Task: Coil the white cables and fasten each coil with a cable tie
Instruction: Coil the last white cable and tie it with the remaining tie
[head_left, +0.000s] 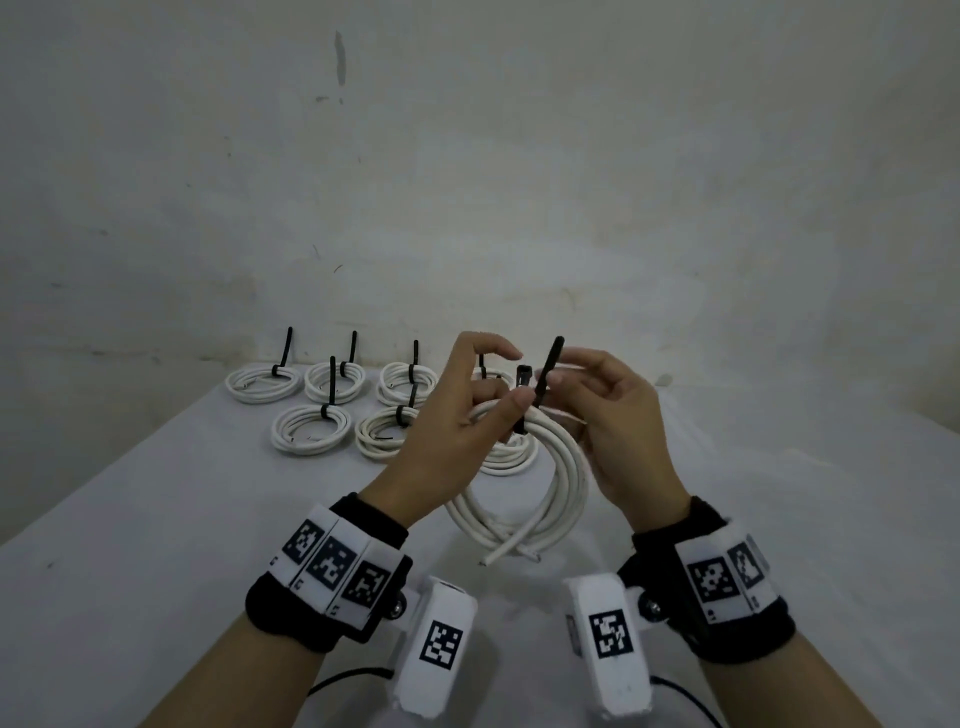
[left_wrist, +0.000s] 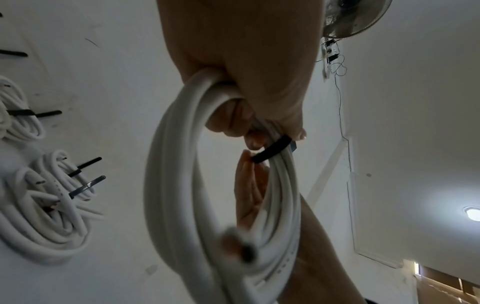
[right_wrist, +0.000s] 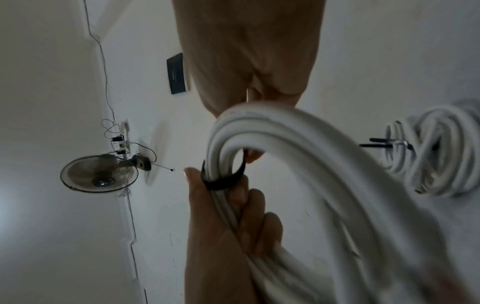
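Note:
I hold a white cable coil (head_left: 566, 488) upright above the table, its two cut ends hanging at the bottom. A black cable tie (head_left: 540, 387) loops over the top of the coil, with its tail pointing up. My left hand (head_left: 467, 415) grips the coil's top, thumb on the tie, index finger raised. My right hand (head_left: 613, 421) pinches the tie's tail from the right. In the left wrist view, the left hand's fingers (left_wrist: 228, 121) curl round the coil (left_wrist: 176, 185) beside the tie (left_wrist: 272, 149). From the right wrist, the tie (right_wrist: 223, 181) wraps the coil (right_wrist: 298, 148).
Several tied white coils (head_left: 310, 428) lie at the back left of the white-covered table (head_left: 156, 545), each with a black tie tail sticking up. Another coil (head_left: 506, 460) lies behind my hands. A bare wall (head_left: 519, 182) closes off the far edge.

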